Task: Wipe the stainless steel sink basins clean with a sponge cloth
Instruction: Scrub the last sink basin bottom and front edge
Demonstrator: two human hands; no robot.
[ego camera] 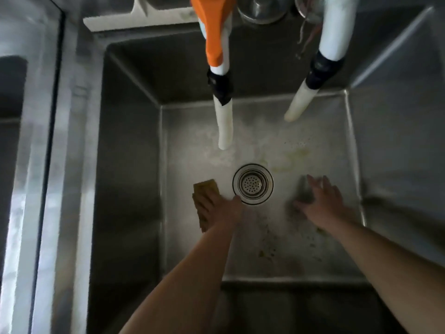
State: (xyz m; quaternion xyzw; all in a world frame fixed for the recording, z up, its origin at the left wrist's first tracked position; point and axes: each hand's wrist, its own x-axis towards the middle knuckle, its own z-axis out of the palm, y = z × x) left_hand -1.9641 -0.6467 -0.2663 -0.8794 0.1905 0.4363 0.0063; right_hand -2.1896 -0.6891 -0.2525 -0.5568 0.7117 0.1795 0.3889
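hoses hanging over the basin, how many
2. The left hose wears an orange sleeve and ends above the far side of the drain. The right hose ends near the basin's far right corner. Their tops are cut off; others could hang out of view.

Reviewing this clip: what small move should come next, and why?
Probably slide the sponge cloth under the left hand toward the yellowish stains beyond the drain; that patch of the basin floor looks unwiped. The right hand rests flat.

Both bare forearms reached forward and down, the left hand [218, 208] lying flat with fingers extended, the right hand [321, 198] spread open, palm down.
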